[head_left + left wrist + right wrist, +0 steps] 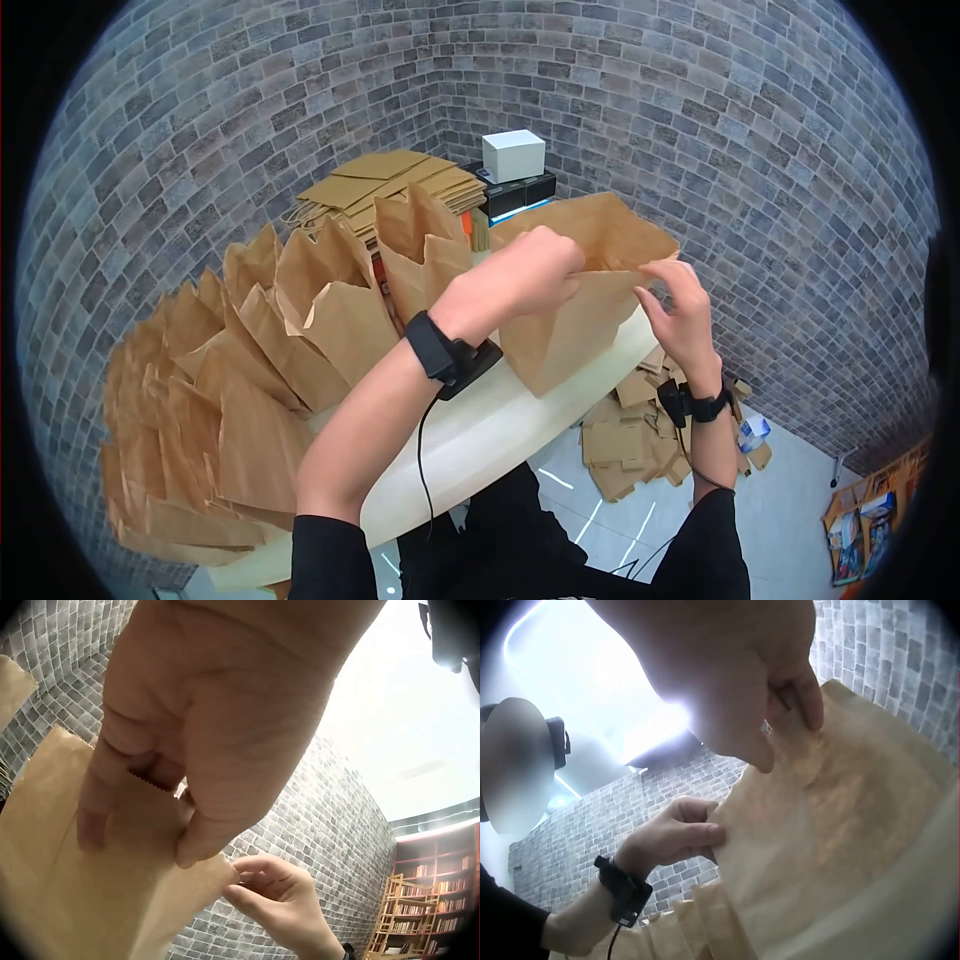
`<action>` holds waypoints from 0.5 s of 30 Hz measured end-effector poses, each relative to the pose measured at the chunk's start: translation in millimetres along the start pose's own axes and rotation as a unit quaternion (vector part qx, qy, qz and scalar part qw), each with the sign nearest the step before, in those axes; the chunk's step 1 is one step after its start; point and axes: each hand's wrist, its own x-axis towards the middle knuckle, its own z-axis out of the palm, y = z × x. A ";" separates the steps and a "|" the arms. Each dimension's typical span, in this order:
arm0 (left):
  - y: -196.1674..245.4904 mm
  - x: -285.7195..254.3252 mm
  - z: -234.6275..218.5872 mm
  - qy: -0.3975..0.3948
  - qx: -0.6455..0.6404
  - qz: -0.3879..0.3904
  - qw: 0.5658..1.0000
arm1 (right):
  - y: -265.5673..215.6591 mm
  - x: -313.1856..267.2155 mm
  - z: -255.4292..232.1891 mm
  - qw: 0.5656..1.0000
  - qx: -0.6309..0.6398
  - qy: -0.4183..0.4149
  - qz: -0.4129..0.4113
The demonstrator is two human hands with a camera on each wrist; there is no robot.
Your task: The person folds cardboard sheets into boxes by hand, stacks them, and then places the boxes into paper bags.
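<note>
An open brown paper bag (570,330) stands upright on the white table (450,450), its mouth facing up. At the near left part of its rim my left hand (520,275) pinches the paper, fingers over the edge. My right hand (685,310) pinches the rim at the right corner between thumb and fingers. In the left wrist view the left hand (217,712) has its thumb and fingers on either side of the bag's (97,885) zigzag edge. The right wrist view shows the right hand (742,682) on the rim of the bag (840,802).
Several opened paper bags (250,430) crowd the table's left side. Behind them lies a stack of flat bags (390,190), beside a white box (514,156) on dark boxes. Flattened cardboard (620,445) is on the floor at right, with a wooden rack (865,520) farther off.
</note>
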 end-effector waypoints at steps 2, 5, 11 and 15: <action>1.8 -2.0 -3.9 -0.016 -0.006 -0.009 1.000 | -2.8 -3.6 -4.5 0.999 -0.003 0.034 0.010; 3.9 -8.3 -5.4 0.000 -0.047 0.008 0.999 | 7.7 -13.7 -4.6 0.993 0.017 0.056 0.099; 6.1 -36.1 5.7 0.185 0.013 0.059 0.981 | 67.3 -60.7 36.5 0.924 0.225 0.006 0.308; 25.6 -88.9 35.6 0.306 -0.154 -0.022 0.939 | 102.6 -120.2 93.6 0.882 0.259 -0.067 0.387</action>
